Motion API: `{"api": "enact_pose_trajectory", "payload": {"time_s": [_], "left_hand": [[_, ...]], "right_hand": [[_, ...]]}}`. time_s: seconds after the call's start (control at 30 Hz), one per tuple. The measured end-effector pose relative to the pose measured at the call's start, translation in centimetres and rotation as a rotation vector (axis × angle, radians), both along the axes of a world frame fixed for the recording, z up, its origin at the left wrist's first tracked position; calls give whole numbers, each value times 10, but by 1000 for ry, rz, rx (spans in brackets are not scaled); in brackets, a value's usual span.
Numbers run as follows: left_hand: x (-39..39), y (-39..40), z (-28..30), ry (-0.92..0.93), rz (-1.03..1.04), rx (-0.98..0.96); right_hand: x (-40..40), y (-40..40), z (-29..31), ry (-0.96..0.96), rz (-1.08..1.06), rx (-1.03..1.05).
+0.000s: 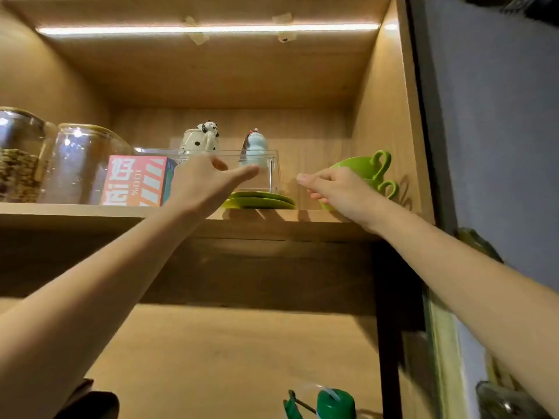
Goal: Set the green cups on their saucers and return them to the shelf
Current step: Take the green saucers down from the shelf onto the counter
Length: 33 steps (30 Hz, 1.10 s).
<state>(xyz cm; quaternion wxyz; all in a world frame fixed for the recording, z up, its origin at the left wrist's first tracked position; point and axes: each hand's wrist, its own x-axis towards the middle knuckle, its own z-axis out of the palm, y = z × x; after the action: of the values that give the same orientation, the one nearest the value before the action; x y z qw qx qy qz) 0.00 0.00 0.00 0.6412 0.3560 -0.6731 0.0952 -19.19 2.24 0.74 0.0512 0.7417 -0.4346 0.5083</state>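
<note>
Two bare forearms fill the foreground, both reaching up to the wooden shelf (90,210). On the left, the left hand (202,182) hangs open, fingers spread and holding nothing, in front of a clear plastic box (266,170) and just above the green saucers (260,201). I count two saucers, stacked flat near the shelf's front edge. To the right, the right hand (335,189) has its fingers curled loosely together beside the green cups (363,170); whether it actually touches them I cannot tell. Two cups show, nested one in the other, each with a looped handle pointing right. They look like glazed ceramic: stiff, fairly light, smooth enough to slip, and likely to chip if knocked. The safest hold is probably around the bowl or through a handle, lifting the top cup free first. Each saucer is best pinched at its rim.
</note>
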Motion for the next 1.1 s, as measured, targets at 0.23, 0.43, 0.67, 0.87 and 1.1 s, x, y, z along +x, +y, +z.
{"api": "enact_pose_trajectory", "payload": {"time_s": [0.23, 0.43, 0.67, 0.87, 1.1], "left_hand": [[9, -27, -2, -67, 84, 277], [2, -45, -2, -62, 68, 324], [-1, -52, -3, -55, 49, 370], [3, -49, -7, 5, -42, 380], [6, -28, -10, 38, -41, 297]], "right_hand": [[14, -15, 9, 210, -149, 129], [19, -23, 11, 303, -214, 230], [21, -28, 10, 338, -230, 224], [20, -28, 8, 306, -199, 207], [16, -18, 0, 142, -128, 124]]}}
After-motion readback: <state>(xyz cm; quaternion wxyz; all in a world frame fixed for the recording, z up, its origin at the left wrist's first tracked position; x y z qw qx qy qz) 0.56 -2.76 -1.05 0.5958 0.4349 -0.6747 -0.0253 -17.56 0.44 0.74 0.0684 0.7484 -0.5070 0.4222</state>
